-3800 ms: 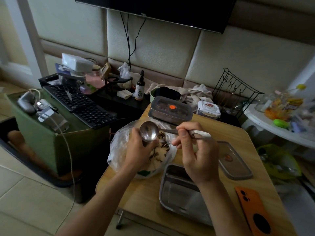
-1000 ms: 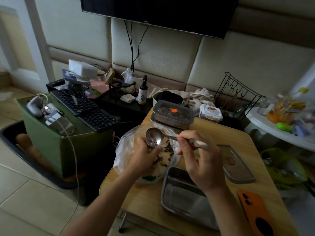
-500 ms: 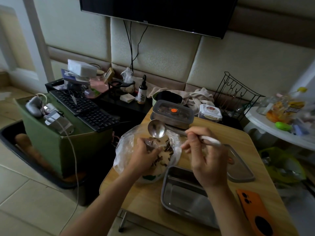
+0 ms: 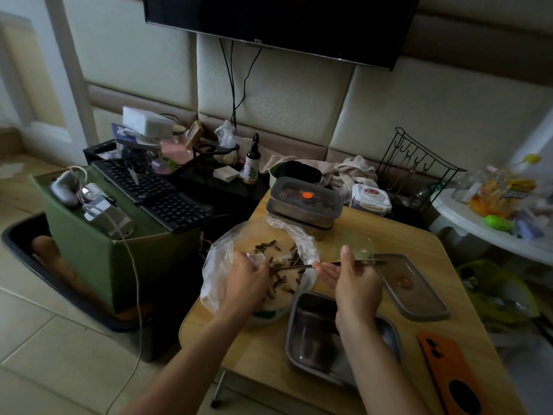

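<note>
Nearest us, the orange phone [image 4: 443, 369] lies flat at the right corner of the wooden table [image 4: 260, 348], out of the way of the work. Just left of it sits the open steel tray [image 4: 311, 333]. It looks empty, and we judge it is placed right under our right wrist so that each scoop has only a short way to travel.

Our left hand [image 4: 245, 283] curls its fingers around the near rim of the plastic bag [image 4: 218, 265], bunching the film and pulling the mouth wide. Held that way, the soft bag cannot fold in on itself. Our right hand [image 4: 356, 283] pinches the handle of the spoon [image 4: 294, 266] between thumb and fingers, with the handle lying almost level and the bowl end pushed in among the seeds [image 4: 266, 245]. The seeds lie dark and striped inside the bag, just left of the tray. We cannot tell whether the spoon bowl is loaded yet, since it shows edge-on and is partly buried.

To the right, the tray's lid [image 4: 419, 295] rests flat on the table, within reach for closing later. Beyond the bag, a closed container [image 4: 305, 199] with an orange button stands on the far edge, seemingly already filled. Farther left a keyboard [image 4: 155, 190] lies on a green box, and a television [image 4: 269, 19] hangs on the padded wall.
</note>
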A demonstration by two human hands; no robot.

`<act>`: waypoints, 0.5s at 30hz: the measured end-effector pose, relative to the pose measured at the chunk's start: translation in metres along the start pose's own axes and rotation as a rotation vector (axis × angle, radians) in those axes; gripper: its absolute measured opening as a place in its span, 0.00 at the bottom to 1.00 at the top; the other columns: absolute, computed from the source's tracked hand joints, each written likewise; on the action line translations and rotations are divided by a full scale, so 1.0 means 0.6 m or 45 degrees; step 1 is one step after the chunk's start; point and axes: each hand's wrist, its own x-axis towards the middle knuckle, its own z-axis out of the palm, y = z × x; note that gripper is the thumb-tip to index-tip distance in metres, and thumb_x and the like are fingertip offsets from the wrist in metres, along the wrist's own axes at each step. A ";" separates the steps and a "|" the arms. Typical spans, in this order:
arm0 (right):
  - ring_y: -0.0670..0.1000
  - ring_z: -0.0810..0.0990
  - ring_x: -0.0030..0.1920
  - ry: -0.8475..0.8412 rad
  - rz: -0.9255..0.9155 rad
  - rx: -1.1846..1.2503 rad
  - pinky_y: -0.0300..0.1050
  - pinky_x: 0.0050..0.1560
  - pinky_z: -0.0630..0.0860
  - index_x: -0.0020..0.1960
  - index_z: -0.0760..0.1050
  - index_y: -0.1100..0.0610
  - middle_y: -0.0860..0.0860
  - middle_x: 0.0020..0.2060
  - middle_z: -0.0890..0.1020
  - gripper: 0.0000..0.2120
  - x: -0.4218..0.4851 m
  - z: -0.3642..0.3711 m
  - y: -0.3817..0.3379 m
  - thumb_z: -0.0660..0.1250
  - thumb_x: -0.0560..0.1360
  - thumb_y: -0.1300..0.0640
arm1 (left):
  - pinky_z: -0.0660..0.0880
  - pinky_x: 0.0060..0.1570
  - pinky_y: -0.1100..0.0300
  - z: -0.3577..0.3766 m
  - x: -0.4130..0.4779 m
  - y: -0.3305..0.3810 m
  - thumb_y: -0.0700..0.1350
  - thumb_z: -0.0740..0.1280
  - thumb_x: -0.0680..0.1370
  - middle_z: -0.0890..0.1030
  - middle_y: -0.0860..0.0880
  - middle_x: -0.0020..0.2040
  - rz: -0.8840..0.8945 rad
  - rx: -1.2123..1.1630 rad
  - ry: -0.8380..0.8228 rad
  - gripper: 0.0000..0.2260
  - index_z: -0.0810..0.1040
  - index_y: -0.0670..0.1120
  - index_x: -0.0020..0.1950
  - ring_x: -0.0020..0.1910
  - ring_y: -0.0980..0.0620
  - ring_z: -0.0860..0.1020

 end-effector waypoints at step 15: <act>0.51 0.88 0.35 0.158 -0.341 -0.232 0.39 0.33 0.83 0.53 0.76 0.66 0.57 0.36 0.87 0.13 0.013 -0.032 -0.024 0.67 0.82 0.54 | 0.68 0.36 0.62 0.009 0.003 -0.002 0.51 0.61 0.85 0.76 0.54 0.43 0.025 0.150 -0.046 0.17 0.66 0.44 0.71 0.39 0.61 0.74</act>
